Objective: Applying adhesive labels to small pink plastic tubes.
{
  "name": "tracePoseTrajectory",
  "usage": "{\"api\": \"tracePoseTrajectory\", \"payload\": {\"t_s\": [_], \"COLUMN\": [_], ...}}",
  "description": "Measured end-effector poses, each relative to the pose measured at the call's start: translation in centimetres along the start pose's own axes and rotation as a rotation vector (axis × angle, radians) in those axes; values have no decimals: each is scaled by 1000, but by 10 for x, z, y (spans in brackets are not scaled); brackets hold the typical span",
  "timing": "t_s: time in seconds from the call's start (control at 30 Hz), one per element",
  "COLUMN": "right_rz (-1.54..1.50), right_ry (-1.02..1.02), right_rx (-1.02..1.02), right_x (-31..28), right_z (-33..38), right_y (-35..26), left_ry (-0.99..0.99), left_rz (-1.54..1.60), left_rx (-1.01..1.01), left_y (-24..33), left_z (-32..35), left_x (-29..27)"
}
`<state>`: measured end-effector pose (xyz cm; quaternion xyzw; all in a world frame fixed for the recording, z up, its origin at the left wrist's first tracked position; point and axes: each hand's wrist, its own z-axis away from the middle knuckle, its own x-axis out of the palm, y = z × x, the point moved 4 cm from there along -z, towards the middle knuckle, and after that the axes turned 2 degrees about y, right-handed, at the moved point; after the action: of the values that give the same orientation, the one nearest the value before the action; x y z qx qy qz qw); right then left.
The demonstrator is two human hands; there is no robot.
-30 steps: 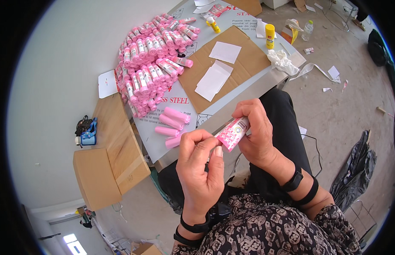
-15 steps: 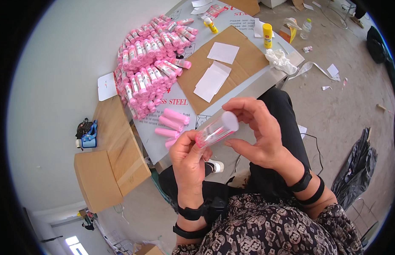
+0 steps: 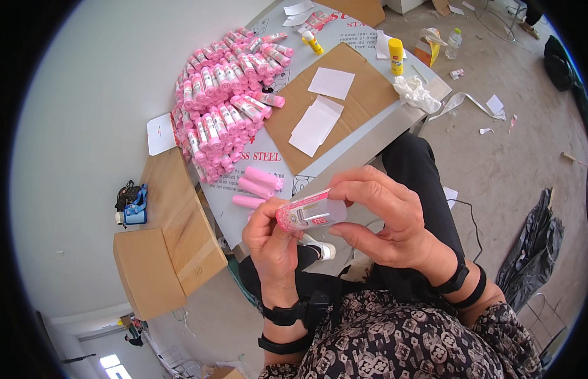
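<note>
Left hand: the left hand (image 3: 273, 243) sits just below picture centre, fingers curled shut around the pink patterned end of a small tube (image 3: 310, 215), thumb pressed along its lower side.
Right hand: the right hand (image 3: 387, 221) is at 3 o'clock of the tube, closed on its clear capped end, forefinger arched over the top and thumb underneath.
Tube: it lies nearly level between the two hands, pink end at 9 o'clock, clear end at 3 o'clock, a white label facing up; it is held above the lap, off the table.
Loose pink pieces: three plain pink tubes (image 3: 262, 179) lie side by side on the table at 11 o'clock of the held tube, near the left hand but apart from it.
Heap: a big pile of pink tubes (image 3: 224, 107) covers the table at 11 o'clock, well beyond the loose three.
Table: the grey table (image 3: 363, 136) runs diagonally toward 1 o'clock, its near edge just past the hands.
Cardboard sheet: a brown cardboard sheet (image 3: 369, 88) lies on the table at 12 o'clock, with white paper slips (image 3: 316, 123) on it.
Yellow bottle: a small yellow bottle (image 3: 395, 55) stands upright at 1 o'clock, beside crumpled white plastic (image 3: 415, 95).
Wrists: both carry black bands.
</note>
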<state>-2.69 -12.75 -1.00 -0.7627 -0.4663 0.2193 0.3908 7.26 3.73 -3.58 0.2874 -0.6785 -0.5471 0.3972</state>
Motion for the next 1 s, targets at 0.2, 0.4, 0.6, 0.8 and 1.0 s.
{"api": "tracePoseTrajectory", "payload": {"t_s": [0.2,0.4,0.6,0.8,1.0], "right_rz": [109,-130,-161,-5,-597], "right_ry": [19,-72,-82,-107,-125], "right_rx": [-31,269,243,168,679], "right_x": [2,1,1,-1,2], "right_z": [-1,0,-4,-5,8], "right_y": [-5,7,6,7,32], "left_ry": [13,41,55,47,61], "left_rz": [-112,-237,-195,-393,-601], "left_rx": [184,259,261,419,440], "left_y": [7,9,9,17,33], "left_z": [-1,1,2,2,7], "left_x": [-7,-9,-12,-16,-1]}}
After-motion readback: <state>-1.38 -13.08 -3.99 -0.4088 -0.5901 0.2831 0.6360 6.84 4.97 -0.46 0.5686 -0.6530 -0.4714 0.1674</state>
